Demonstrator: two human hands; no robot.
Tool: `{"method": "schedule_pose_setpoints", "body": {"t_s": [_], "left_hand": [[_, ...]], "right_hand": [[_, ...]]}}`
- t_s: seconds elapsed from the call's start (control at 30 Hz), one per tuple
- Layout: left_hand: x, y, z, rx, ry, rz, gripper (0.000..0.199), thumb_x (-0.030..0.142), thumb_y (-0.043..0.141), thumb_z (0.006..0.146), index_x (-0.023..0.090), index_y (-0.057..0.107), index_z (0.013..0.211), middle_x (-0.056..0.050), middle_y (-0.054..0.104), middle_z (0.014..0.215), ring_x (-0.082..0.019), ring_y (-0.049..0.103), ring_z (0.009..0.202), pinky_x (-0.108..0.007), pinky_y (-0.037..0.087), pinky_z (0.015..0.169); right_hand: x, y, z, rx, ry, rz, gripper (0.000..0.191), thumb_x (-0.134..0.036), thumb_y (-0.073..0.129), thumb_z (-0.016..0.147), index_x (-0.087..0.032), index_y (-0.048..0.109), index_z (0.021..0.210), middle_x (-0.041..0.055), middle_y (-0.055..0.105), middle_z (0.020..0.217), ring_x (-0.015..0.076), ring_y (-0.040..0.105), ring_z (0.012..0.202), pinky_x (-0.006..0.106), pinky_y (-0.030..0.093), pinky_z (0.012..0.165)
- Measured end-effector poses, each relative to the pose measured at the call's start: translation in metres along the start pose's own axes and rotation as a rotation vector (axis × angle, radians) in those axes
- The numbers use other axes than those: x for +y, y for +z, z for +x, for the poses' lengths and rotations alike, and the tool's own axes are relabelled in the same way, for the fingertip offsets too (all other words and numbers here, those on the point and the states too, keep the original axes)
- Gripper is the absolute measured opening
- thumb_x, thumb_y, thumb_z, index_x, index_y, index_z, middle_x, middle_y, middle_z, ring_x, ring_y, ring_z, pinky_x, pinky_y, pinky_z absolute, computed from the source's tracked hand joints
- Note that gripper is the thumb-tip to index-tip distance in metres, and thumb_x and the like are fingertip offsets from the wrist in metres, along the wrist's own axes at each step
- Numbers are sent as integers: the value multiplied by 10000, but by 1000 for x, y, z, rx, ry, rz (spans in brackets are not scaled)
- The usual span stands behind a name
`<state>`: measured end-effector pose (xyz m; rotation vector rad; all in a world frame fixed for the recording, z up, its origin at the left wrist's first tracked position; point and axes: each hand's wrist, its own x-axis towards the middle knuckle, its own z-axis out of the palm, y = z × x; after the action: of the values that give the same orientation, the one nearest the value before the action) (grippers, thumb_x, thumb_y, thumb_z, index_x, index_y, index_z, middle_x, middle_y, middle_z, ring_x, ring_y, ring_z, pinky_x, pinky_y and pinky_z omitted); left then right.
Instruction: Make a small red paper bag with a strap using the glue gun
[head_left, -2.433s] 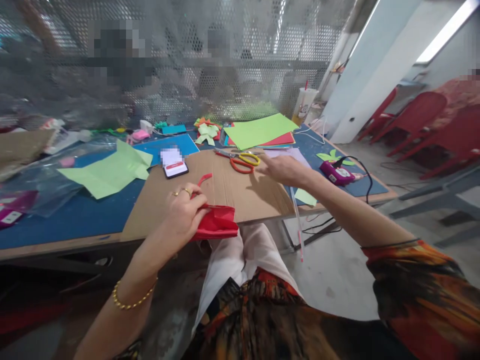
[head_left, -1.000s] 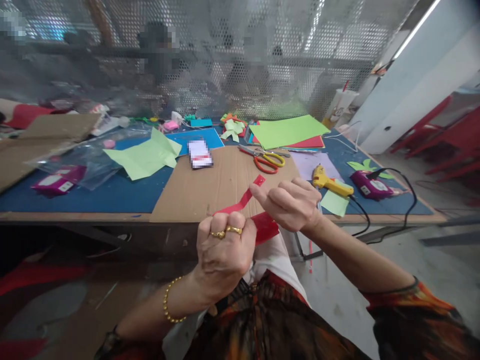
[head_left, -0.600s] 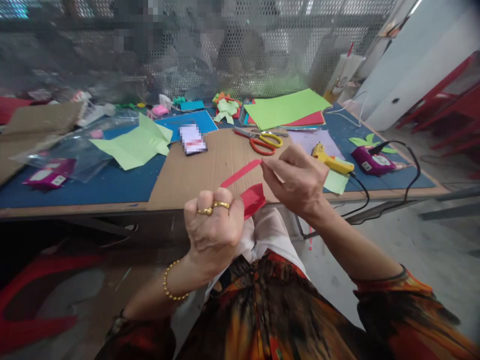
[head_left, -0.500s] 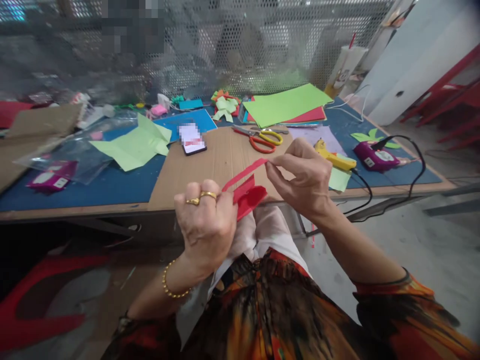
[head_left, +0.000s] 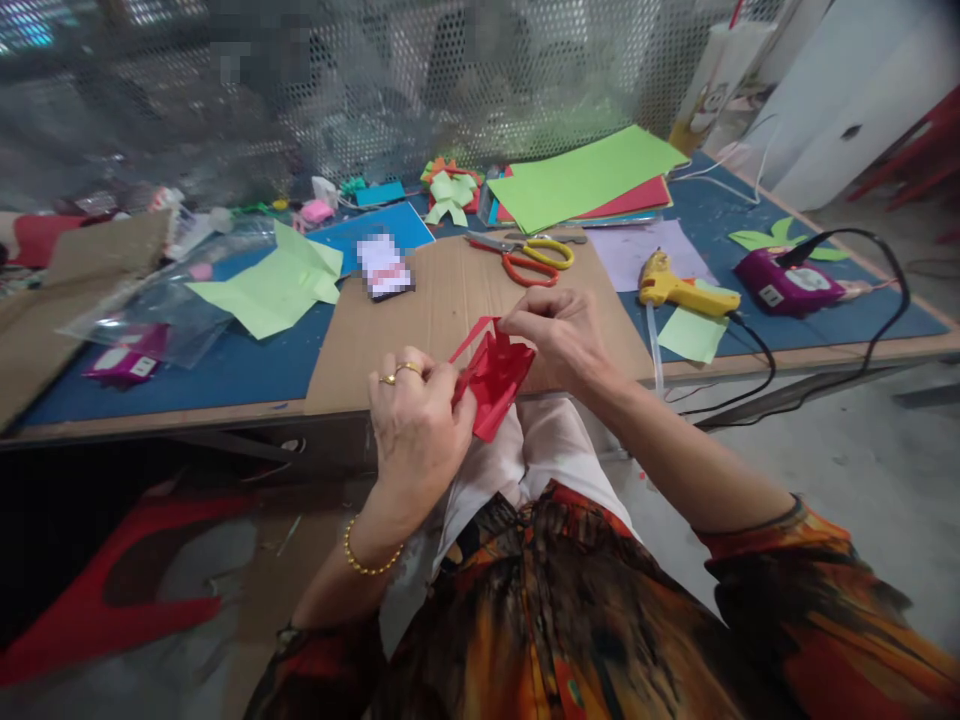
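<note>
The red pouch (head_left: 493, 390) is already folded to shape, with its mouth open upward. It is in the air, between the two hands, over the near edge of the cardboard (head_left: 390, 330). The narrow strip (head_left: 472, 338) rises at its far side and bends toward the right fingers; if its end is fixed to the pouch, I cannot tell, so this joining may be left to finish.

The left hand (head_left: 420, 420) is nearly closed, gripping the pouch at its side between thumb and fingers. The right hand (head_left: 559, 335) is narrow also, its fingertips pinching at the strip's end, near the rim. The scissors (head_left: 536, 262) and the glue gun (head_left: 675, 288) lie apart from both hands.
</note>
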<state>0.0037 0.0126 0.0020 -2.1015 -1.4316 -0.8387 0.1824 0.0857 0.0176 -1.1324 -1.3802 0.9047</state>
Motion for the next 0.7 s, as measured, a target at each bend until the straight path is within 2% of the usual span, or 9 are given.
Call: {"method": "schedule_pose_setpoints", "body": {"t_s": [0.2,0.43,0.6,0.7], "left_hand": [[4,2,-3,69,49,-72,160,74,641,867,204,629,774,-123,643,944,-278,568,845,-420,421,745],[11,-2,-3,58,159,-159,160,91,659,854,225,597,790,-123,685,996,-284,589,888,-432,435,755],[7,2,-1,116,50,-270,199,73,627,821,236,536,756,-96,708,928,-242,626,819,-400,476,739],[2,3,-2,72,-51,-407,195,72,605,826,236,523,759,-64,747,925,-209,672,796,-363,513,746]], "right_hand": [[1,4,-1,41,29,-26,218,-179,644,662,-197,582,454,-35,485,514,109,414,580,283,295,556],[1,1,-14,101,87,-24,214,-224,637,667,-202,553,472,-31,477,546,109,421,589,274,295,537],[-2,4,-17,129,133,59,214,-271,650,646,-201,560,466,-32,436,539,111,410,598,273,280,535],[-1,8,-16,145,147,111,226,-299,671,631,-202,567,457,-32,432,538,107,406,589,273,266,524]]}}
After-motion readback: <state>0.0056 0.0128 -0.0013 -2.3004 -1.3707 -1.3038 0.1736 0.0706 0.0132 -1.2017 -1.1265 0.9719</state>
